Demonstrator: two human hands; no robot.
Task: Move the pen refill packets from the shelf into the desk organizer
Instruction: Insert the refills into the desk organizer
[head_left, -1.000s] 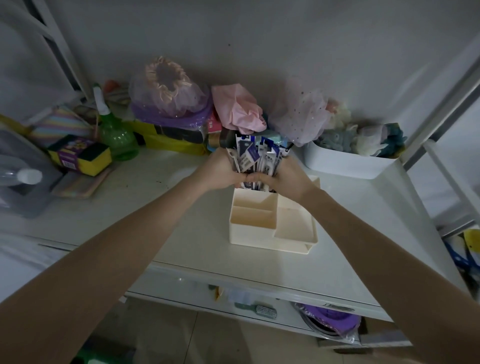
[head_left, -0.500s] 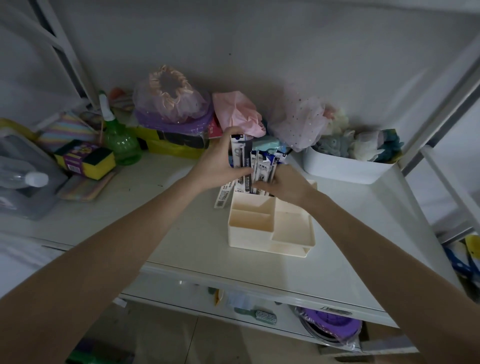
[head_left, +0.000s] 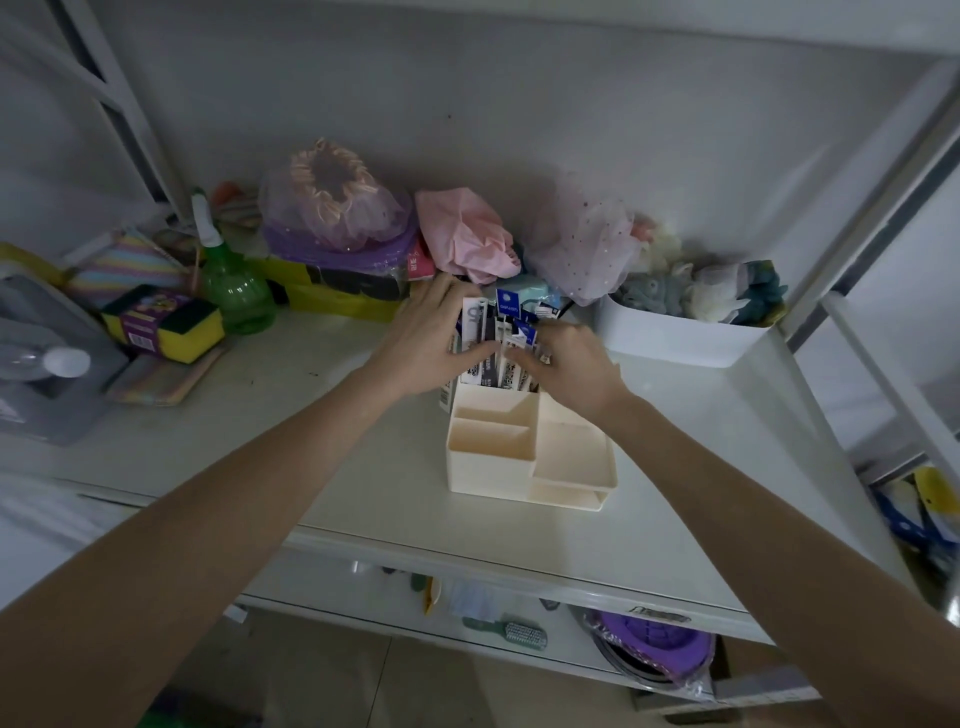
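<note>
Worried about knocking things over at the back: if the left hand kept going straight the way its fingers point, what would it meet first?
The left hand, gripping the refill packets, points up and right. It would probably meet the crumpled pink bag first, though depth is unclear.

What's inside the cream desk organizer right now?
Pen refill packets stand upright in the rear compartment of the desk organizer, with both hands around them. The front compartments look empty. The hands hide the packets' middle parts, and the compartment wall hides their bottoms.
</note>
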